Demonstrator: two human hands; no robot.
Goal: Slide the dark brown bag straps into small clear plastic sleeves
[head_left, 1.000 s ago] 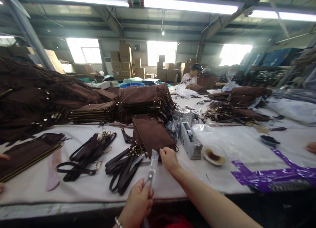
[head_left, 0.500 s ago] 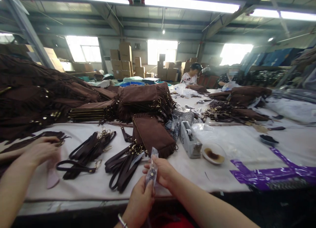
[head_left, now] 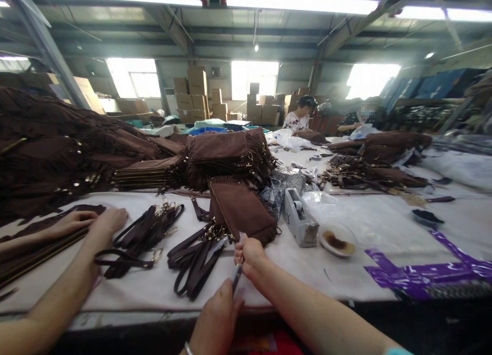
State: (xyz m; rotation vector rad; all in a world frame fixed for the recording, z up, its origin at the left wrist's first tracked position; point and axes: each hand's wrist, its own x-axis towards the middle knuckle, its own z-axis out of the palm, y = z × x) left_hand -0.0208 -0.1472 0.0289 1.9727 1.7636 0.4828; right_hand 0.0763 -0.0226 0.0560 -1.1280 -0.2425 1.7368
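My left hand and my right hand both pinch a small clear plastic packet, stretched between them over the table's front edge. The left grips its lower end, the right its upper end. Just beyond my right hand lies a brown suede fringed pouch on the white table. A bundle of dark brown straps with gold clasps lies left of my hands.
A co-worker's hands rest on flat brown pouches at the left, near another strap bundle. Stacks of brown pouches fill the back. A grey tape dispenser, a small dish and purple tape sit at the right.
My right hand came back from the pouch and took the packet's top, pulling it taut. The co-worker's arms reached in from the left onto the flat pouches.
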